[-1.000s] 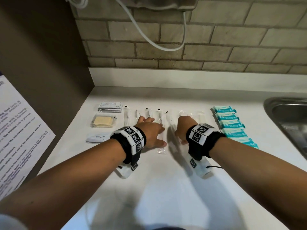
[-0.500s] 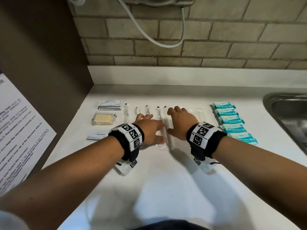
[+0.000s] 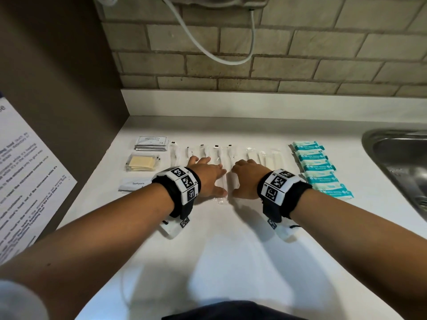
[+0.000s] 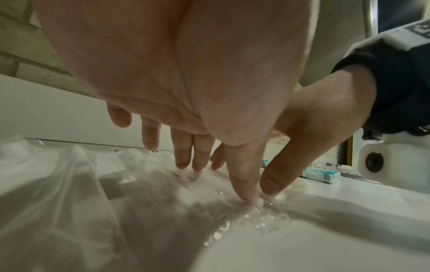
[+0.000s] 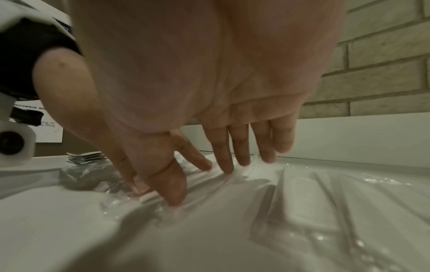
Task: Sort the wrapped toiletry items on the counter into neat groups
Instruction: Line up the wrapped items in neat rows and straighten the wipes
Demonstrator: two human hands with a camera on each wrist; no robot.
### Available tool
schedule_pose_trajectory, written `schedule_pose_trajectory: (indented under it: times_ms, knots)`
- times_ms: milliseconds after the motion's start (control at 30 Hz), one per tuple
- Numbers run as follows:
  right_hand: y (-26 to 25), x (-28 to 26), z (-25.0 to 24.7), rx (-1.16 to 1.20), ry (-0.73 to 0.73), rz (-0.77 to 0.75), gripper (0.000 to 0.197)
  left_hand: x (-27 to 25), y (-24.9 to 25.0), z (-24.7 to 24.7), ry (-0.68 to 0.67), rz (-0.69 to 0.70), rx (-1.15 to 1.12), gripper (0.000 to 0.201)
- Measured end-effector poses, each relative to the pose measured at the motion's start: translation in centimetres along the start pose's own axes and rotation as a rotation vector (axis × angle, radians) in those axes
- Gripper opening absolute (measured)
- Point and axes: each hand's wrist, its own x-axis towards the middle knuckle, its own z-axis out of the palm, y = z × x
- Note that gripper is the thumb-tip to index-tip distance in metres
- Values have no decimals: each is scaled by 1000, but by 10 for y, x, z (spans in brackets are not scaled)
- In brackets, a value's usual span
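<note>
Both the left hand [image 3: 208,179] and right hand [image 3: 248,179] pressed straight fingers on clear-wrapped white toothbrushes [image 3: 217,153] beside six teal-and-white wrapped packets [image 3: 318,167].

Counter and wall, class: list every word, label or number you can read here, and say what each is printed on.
"SHAMPOO WITH CONDITIONER": top sachet of the back-left stack.
"Toothpaste": white packet at front left.
"microwave": among the lines of the notice on the left wall; the rest is too blurred.
Teal packs: white print, too small to read.
Wristbands: square code patterns, tiny numbers unreadable.
</note>
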Motion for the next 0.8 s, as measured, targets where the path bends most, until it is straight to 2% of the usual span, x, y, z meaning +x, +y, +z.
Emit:
schedule_pose_trajectory:
  times_ms: [133, 500, 600, 700, 800]
  knots:
    - [0, 2, 5, 17, 19, -54, 79, -1, -1, -1, -8, 8, -32, 75]
    - [6, 3, 6, 60, -12, -30, 80, -5, -2, -2, -21, 14, -60, 75]
    - [3, 1, 2, 69, 13, -53, 76, -8, -6, -6, 12, 18, -102, 77]
    - [-3, 1, -6, 69, 79, -101, 70, -12, -16, -10, 87, -31, -143, 75]
    - [-15, 5, -10, 31, 90, -147, 70, -15, -27, -7, 61, -98, -79, 74]
